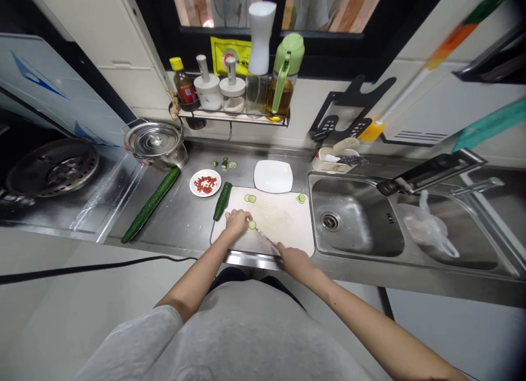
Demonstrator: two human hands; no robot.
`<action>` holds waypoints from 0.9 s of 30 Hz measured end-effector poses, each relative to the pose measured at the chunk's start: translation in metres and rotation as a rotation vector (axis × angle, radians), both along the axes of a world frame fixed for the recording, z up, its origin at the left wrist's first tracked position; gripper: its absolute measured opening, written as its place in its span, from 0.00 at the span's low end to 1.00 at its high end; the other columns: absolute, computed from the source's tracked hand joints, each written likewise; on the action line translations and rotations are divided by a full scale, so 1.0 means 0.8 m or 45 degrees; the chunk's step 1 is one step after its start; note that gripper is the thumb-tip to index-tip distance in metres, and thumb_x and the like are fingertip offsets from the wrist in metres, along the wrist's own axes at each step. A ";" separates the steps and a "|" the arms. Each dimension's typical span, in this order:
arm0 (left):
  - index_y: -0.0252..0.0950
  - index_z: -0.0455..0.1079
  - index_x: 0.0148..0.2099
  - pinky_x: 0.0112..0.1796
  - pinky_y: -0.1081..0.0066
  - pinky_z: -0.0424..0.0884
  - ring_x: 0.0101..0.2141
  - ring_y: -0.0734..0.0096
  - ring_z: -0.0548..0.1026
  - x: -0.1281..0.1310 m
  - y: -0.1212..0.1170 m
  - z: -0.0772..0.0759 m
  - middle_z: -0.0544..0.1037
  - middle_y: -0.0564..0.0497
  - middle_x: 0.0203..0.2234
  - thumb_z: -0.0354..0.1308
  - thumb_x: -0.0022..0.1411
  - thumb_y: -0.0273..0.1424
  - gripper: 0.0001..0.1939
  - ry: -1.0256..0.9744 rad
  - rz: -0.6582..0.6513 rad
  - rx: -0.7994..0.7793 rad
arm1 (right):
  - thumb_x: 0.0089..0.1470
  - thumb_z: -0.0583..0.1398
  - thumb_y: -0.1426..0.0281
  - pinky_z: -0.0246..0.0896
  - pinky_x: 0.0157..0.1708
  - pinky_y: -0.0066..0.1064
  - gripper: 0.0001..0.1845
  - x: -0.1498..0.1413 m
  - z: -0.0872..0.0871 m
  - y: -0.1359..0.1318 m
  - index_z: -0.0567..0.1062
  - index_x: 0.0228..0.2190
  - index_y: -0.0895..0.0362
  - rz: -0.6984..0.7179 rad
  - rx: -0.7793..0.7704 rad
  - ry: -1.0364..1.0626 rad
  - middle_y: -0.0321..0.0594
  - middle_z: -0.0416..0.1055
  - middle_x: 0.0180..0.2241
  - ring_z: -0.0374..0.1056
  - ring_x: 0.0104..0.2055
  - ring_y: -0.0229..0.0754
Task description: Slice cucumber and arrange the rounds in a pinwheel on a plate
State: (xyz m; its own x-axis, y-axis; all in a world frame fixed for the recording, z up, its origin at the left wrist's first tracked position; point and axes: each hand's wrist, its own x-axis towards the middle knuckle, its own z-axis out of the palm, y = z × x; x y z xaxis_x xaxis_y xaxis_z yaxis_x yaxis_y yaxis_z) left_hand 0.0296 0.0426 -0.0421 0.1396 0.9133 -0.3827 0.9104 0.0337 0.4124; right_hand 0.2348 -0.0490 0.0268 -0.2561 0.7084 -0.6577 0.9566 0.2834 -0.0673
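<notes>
My right hand (296, 261) is closed around the handle of a small knife (267, 238), its blade angled up and left across the white cutting board (287, 236). At the blade's tip is a thin cucumber slice (252, 225). My left hand (237, 223) rests on the board with bent fingers, its fingertips at the edge of that slice. Other slices lie farther back on the board, a small group (250, 198) near the middle and a stack (301, 198) at the far right corner. A cut cucumber (222, 201) lies along the board's left edge.
A whole cucumber (152, 204) lies left, beside a lidded steel pot (158, 142). Behind the board stand a plate of red bits (205, 192) and a white square plate (273, 176). Right is a double sink (357, 216); a shelf (238, 117) above holds bottles and jars.
</notes>
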 end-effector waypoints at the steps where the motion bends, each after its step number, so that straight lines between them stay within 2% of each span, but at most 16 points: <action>1: 0.44 0.74 0.41 0.45 0.58 0.52 0.47 0.57 0.65 0.001 -0.001 0.000 0.76 0.49 0.43 0.49 0.59 0.26 0.14 0.007 -0.004 -0.005 | 0.56 0.49 0.81 0.58 0.36 0.33 0.22 0.001 0.000 -0.001 0.61 0.52 0.58 -0.007 -0.010 0.004 0.53 0.75 0.40 0.71 0.45 0.51; 6: 0.41 0.71 0.42 0.46 0.59 0.52 0.48 0.57 0.64 0.009 -0.007 0.004 0.74 0.47 0.43 0.52 0.58 0.29 0.10 0.052 -0.032 0.016 | 0.56 0.48 0.80 0.53 0.33 0.31 0.20 0.008 -0.005 -0.005 0.61 0.51 0.59 -0.054 -0.026 0.075 0.52 0.75 0.39 0.71 0.42 0.49; 11: 0.40 0.70 0.40 0.45 0.60 0.53 0.47 0.59 0.66 0.015 -0.010 0.006 0.75 0.48 0.42 0.53 0.58 0.27 0.08 0.056 0.008 0.036 | 0.61 0.47 0.72 0.48 0.31 0.29 0.12 0.035 -0.010 -0.007 0.63 0.46 0.58 -0.196 -0.046 0.266 0.49 0.74 0.37 0.70 0.40 0.46; 15: 0.40 0.69 0.38 0.44 0.61 0.53 0.44 0.62 0.68 0.022 -0.018 0.011 0.77 0.49 0.37 0.51 0.59 0.24 0.08 0.017 0.038 0.089 | 0.62 0.46 0.70 0.48 0.32 0.28 0.13 0.052 -0.014 -0.007 0.62 0.47 0.59 -0.377 -0.024 0.335 0.49 0.74 0.37 0.69 0.39 0.44; 18: 0.40 0.69 0.37 0.43 0.62 0.53 0.42 0.63 0.69 0.023 -0.029 0.019 0.77 0.51 0.35 0.51 0.60 0.26 0.06 -0.054 0.081 0.112 | 0.62 0.46 0.70 0.48 0.32 0.28 0.14 0.057 -0.018 -0.009 0.63 0.47 0.59 -0.401 -0.044 0.344 0.48 0.73 0.37 0.68 0.39 0.43; 22: 0.41 0.69 0.37 0.43 0.64 0.54 0.41 0.66 0.71 0.004 -0.041 0.027 0.78 0.53 0.34 0.52 0.60 0.28 0.05 -0.131 0.210 0.116 | 0.62 0.47 0.69 0.48 0.33 0.27 0.13 0.057 -0.024 -0.010 0.64 0.46 0.58 -0.374 -0.049 0.360 0.47 0.73 0.36 0.68 0.39 0.43; 27: 0.42 0.71 0.37 0.44 0.65 0.56 0.41 0.65 0.72 -0.036 -0.044 0.026 0.79 0.53 0.34 0.53 0.59 0.29 0.05 -0.059 0.396 0.095 | 0.62 0.47 0.69 0.48 0.33 0.27 0.13 0.054 -0.030 -0.009 0.64 0.46 0.57 -0.336 -0.013 0.427 0.46 0.73 0.36 0.68 0.39 0.43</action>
